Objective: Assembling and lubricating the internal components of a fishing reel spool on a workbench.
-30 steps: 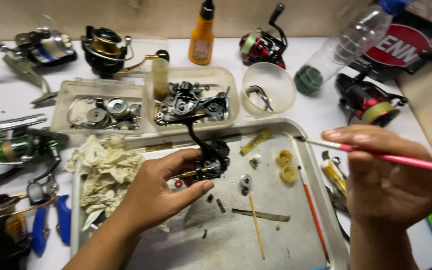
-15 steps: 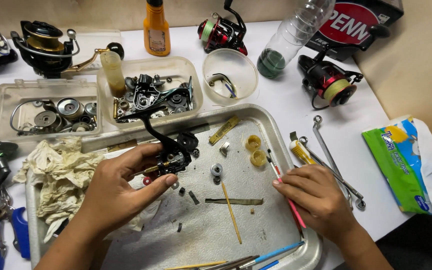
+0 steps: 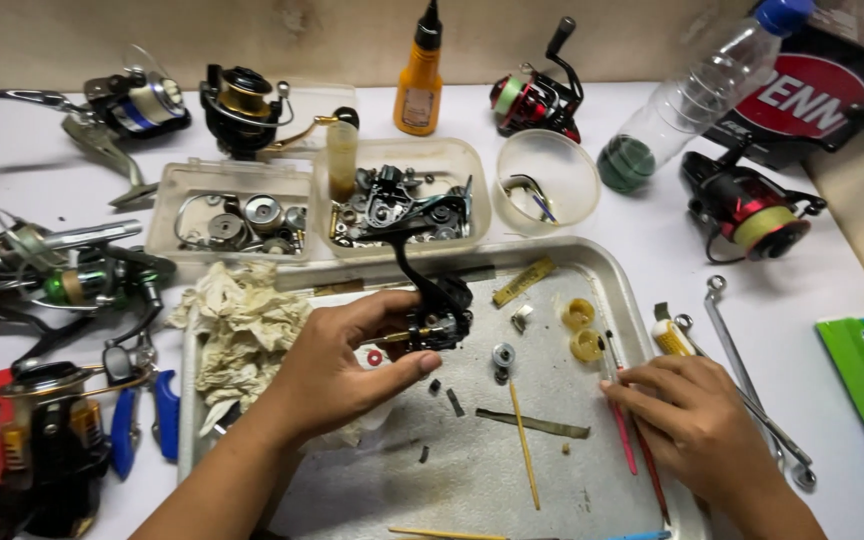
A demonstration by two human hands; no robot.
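My left hand [image 3: 337,370] grips a black fishing reel body [image 3: 434,305] over the metal tray [image 3: 472,470], its stem pointing up toward the parts tubs. My right hand [image 3: 697,425] rests on the tray's right rim, fingers down on a pink-handled brush [image 3: 620,415] that lies in the tray. Between the hands lie a small silver bearing [image 3: 502,356], two yellow plastic rings [image 3: 582,330], a wooden stick [image 3: 525,430] and a flat metal strip [image 3: 537,424].
A crumpled stained rag [image 3: 242,325] fills the tray's left end. Behind stand two clear tubs of reel parts [image 3: 237,205], a round cup [image 3: 549,175], an orange oil bottle [image 3: 420,80] and a plastic bottle [image 3: 692,95]. Several reels ring the table. Wrenches [image 3: 752,380] lie right.
My right hand came down from mid-air, where it held the pink brush, to the tray's right rim; the brush now lies in the tray under its fingers. The left hand keeps its grip.
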